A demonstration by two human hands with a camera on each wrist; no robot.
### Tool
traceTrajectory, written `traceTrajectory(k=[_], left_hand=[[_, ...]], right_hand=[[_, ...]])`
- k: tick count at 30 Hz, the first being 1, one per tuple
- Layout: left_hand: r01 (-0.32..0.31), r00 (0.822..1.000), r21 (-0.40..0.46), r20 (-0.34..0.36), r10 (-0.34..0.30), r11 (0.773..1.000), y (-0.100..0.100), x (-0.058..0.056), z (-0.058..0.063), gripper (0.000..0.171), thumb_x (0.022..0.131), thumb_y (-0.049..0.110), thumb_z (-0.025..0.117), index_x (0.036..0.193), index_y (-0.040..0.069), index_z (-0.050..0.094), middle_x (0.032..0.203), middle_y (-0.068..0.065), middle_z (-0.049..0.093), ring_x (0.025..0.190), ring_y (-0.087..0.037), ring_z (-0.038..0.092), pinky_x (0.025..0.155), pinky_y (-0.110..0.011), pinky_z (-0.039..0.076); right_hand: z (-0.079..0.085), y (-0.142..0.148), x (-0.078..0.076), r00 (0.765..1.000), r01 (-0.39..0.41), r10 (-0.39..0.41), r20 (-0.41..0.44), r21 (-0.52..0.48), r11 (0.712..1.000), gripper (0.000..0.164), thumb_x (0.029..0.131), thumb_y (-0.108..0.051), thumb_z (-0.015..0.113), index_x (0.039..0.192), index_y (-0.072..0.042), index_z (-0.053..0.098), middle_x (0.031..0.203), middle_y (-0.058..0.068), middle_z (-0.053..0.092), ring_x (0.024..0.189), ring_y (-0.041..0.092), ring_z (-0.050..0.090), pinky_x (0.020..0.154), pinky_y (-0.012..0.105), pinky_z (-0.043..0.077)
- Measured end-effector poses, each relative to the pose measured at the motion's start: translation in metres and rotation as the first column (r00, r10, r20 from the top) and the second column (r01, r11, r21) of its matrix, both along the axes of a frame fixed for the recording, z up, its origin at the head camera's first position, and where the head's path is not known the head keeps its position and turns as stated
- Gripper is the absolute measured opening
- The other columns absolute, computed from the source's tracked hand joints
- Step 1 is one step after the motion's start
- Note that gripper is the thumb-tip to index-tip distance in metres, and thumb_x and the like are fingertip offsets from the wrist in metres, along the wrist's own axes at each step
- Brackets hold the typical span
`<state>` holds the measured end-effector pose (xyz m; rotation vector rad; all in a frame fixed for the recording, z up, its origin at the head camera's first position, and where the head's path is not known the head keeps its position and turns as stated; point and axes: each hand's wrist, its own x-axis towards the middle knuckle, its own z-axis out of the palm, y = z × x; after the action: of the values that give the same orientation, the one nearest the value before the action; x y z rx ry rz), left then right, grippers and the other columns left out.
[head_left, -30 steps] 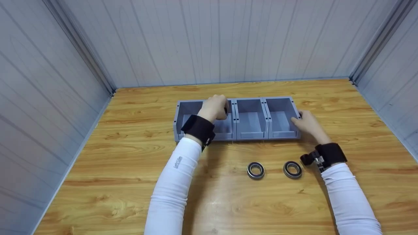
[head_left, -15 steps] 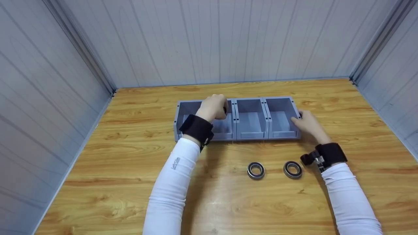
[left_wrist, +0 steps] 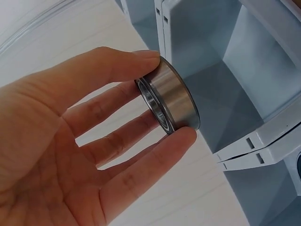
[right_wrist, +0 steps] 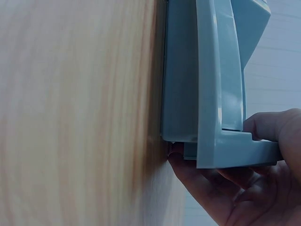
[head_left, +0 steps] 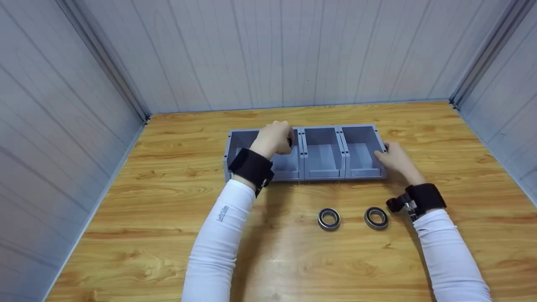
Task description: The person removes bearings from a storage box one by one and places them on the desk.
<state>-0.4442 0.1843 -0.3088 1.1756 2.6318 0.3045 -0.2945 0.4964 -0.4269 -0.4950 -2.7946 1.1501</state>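
Observation:
My left hand (head_left: 273,137) is above the left part of a row of grey plastic bins (head_left: 322,173). In the left wrist view its thumb and fingers pinch a ball bearing (left_wrist: 178,96) by the edges, with the shiny outer band facing the bins. From the head view the hand mostly hides that bearing. At the row's other end, my right hand (head_left: 397,161) grips the outer side wall of the rightmost bin (head_left: 361,156). The right wrist view has the thumb over the bin's rim (right_wrist: 249,148) and fingers beneath and beside it.
Two more ball bearings, a left one (head_left: 329,228) and a right one (head_left: 376,227), lie flat on the wooden table (head_left: 168,243) in front of the bins. Pale panel walls (head_left: 277,54) enclose the table at the back and both sides.
My left forearm and wrist have swung slightly to the left, while the left hand stays over the bins. The right hand and the bearings on the table have stayed put.

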Motion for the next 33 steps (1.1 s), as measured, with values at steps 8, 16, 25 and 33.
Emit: traceTrajectory(k=[8, 16, 25, 33], left_hand=[[0.000, 1.000, 0.009, 0.031, 0.000, 1.000, -0.006, 0.003, 0.002, 0.040, 0.080, -0.006, 0.056, 0.112, 0.007, 0.077, 0.082, -0.002, 0.057, 0.063, -0.014, 0.037, 0.055, -0.025, 0.026], [0.004, 0.999, 0.015, 0.044, -0.005, 1.000, -0.012, 0.009, 0.007, 0.041, 0.083, -0.005, 0.059, 0.117, 0.010, 0.077, 0.096, -0.004, 0.063, 0.067, -0.015, 0.037, 0.057, -0.027, 0.027], [0.036, 0.998, 0.012, 0.048, -0.037, 0.999, -0.018, 0.016, 0.007, 0.032, 0.082, -0.008, 0.055, 0.103, 0.006, 0.075, 0.067, 0.000, 0.040, 0.059, -0.013, 0.023, 0.056, -0.029, 0.020], [0.024, 0.997, 0.019, 0.069, -0.025, 1.000, -0.022, 0.019, 0.006, 0.038, 0.082, -0.006, 0.056, 0.112, 0.007, 0.076, 0.083, -0.002, 0.055, 0.060, -0.014, 0.023, 0.057, -0.029, 0.021]], right_hand=[[0.000, -0.003, -0.001, 1.000, -0.002, 0.002, -0.001, 0.006, 1.000, 0.045, 0.103, -0.011, 0.048, 0.137, 0.017, 0.051, 0.109, 0.034, 0.065, 0.071, 0.009, 0.053, 0.065, 0.018, 0.046], [0.001, -0.005, -0.003, 1.000, 0.001, -0.001, -0.004, -0.021, 1.000, 0.047, 0.102, -0.010, 0.047, 0.138, 0.019, 0.048, 0.121, 0.043, 0.061, 0.077, 0.009, 0.057, 0.066, 0.013, 0.048], [0.000, -0.006, -0.003, 1.000, 0.008, -0.008, -0.024, -0.003, 1.000, 0.045, 0.101, -0.008, 0.049, 0.136, 0.020, 0.050, 0.112, 0.039, 0.064, 0.070, 0.006, 0.054, 0.063, 0.015, 0.046], [-0.001, -0.006, -0.004, 0.999, -0.003, 0.004, -0.039, 0.026, 1.000, 0.043, 0.100, -0.008, 0.051, 0.133, 0.020, 0.053, 0.102, 0.034, 0.066, 0.064, 0.005, 0.051, 0.060, 0.017, 0.045]])
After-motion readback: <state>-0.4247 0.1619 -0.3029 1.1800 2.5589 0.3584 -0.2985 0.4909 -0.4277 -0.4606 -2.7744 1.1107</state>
